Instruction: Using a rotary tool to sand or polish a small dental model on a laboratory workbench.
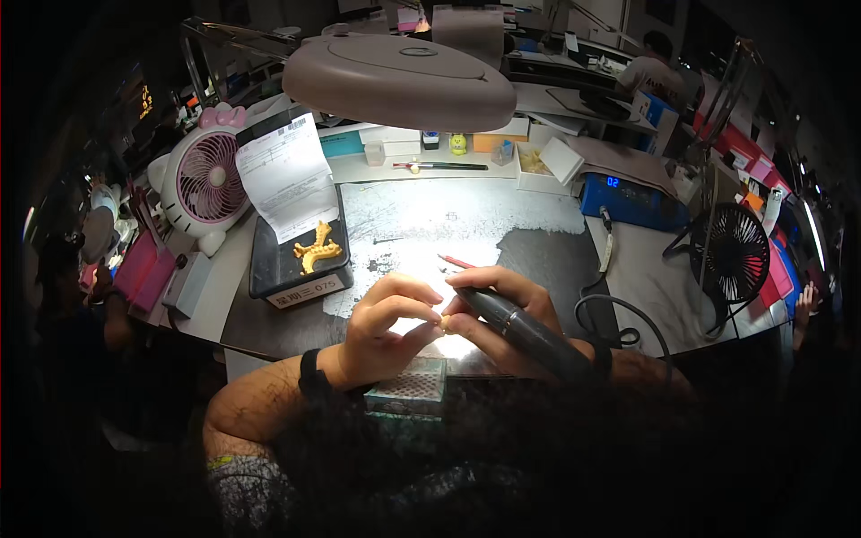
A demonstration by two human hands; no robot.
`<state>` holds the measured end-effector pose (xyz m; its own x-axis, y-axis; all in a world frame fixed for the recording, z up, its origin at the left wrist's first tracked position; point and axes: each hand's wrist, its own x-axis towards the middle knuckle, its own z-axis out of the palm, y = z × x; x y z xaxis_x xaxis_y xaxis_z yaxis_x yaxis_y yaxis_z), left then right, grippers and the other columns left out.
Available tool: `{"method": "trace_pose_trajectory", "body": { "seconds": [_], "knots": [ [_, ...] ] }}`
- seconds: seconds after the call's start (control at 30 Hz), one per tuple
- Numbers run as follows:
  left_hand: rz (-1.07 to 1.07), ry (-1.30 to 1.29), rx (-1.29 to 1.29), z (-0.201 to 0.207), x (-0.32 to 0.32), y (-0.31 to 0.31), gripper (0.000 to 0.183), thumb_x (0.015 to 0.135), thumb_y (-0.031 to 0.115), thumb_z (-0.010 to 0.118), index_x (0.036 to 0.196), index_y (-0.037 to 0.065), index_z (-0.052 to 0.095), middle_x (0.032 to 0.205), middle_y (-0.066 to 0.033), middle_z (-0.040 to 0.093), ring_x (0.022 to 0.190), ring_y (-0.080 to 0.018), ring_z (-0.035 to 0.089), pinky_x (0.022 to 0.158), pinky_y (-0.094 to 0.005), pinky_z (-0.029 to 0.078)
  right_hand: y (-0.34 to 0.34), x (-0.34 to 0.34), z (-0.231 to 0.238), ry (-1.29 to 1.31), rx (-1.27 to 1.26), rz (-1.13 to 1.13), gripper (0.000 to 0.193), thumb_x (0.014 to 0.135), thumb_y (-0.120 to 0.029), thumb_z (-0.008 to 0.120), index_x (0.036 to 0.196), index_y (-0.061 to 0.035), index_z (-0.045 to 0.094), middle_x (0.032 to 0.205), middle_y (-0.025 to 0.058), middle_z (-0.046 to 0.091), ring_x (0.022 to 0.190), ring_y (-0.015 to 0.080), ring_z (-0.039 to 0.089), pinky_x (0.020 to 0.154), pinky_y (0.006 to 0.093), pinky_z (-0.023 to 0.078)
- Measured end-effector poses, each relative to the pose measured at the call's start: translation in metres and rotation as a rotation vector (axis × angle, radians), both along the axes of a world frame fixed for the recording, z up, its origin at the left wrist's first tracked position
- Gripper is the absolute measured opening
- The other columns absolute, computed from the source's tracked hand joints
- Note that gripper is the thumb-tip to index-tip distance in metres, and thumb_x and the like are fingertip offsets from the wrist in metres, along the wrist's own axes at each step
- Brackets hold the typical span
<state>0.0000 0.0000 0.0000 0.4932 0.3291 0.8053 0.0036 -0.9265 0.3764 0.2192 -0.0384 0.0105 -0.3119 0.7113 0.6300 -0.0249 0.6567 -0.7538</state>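
My left hand (381,330) pinches a small tan piece (445,324) between thumb and fingertips; it may be a dental crown, but it is too small to be sure. My right hand (525,300) is closed around a dark rotary handpiece (543,345), its front end hidden behind the fingers. The two hands meet at the fingertips, over the bright patch of the work mat (386,220). A thin red pointed stick (456,261) shows just beyond my right fingers. Below the hands sits a pale green box with a perforated top (408,384).
A magnifier lamp (395,85) hangs above. At left stand a black tray (260,260) with yellow dental models (318,249) and a paper slip (285,175), and a pink-white fan (208,179). At right are a blue control unit (632,204), its cable (641,309) and a black fan (731,255).
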Motion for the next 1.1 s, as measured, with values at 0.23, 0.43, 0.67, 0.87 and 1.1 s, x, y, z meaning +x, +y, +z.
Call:
{"method": "trace_pose_trajectory", "body": {
  "seconds": [0.23,0.43,0.67,0.87,1.1],
  "knots": [
    [-0.009,0.0,-0.004,0.0006,-0.0014,0.0014,0.028,0.08,-0.003,0.08,0.102,0.007,0.066,0.106,-0.0114,0.065,0.098,-0.0233,0.065,0.081,-0.0342,0.054,0.0005,-0.0016,0.0007,0.002,-0.012,-0.011,0.041,0.087,0.002,0.075,0.124,-0.0027,0.06,0.084,0.0043,0.072,0.081,0.0119,0.071,0.117,0.0446,0.041],
    [-0.024,-0.006,-0.011,-0.0002,-0.0007,0.0022,0.029,0.081,-0.003,0.08,0.103,0.007,0.065,0.106,-0.0114,0.065,0.098,-0.0232,0.065,0.082,-0.0342,0.053,0.0016,-0.0003,0.0005,-0.01,0.02,-0.012,0.041,0.086,0.002,0.076,0.124,-0.0028,0.06,0.083,0.0044,0.072,0.08,0.0121,0.071,0.117,0.0447,0.041],
    [-0.01,-0.003,-0.021,0.0009,-0.0002,0.0011,0.029,0.082,-0.002,0.079,0.105,0.006,0.065,0.108,-0.0116,0.065,0.1,-0.0233,0.065,0.085,-0.0348,0.052,0.0013,-0.0002,0.0003,-0.007,0.012,-0.017,0.042,0.086,0.001,0.077,0.125,-0.0027,0.06,0.081,0.0042,0.072,0.078,0.012,0.071,0.117,0.0448,0.041],
    [0.001,0.007,-0.046,0.0019,-0.0018,-0.0008,0.027,0.082,-0.003,0.079,0.105,0.006,0.066,0.108,-0.0115,0.065,0.101,-0.0238,0.065,0.086,-0.0351,0.052,0.0037,-0.0003,-0.0008,-0.022,0.051,-0.012,0.041,0.087,-0.001,0.077,0.124,-0.0025,0.06,0.081,0.0045,0.072,0.078,0.0119,0.071,0.118,0.0454,0.04],
    [0.005,0.017,-0.036,0.0034,-0.0011,-0.0013,0.027,0.082,-0.002,0.079,0.104,0.005,0.067,0.108,-0.0117,0.065,0.101,-0.0238,0.065,0.086,-0.0352,0.052,0.0011,-0.001,-0.0014,0.001,0.003,-0.018,0.042,0.087,-0.001,0.078,0.124,-0.0027,0.06,0.08,0.0047,0.072,0.078,0.0122,0.071,0.118,0.0462,0.04]
  ]
}}
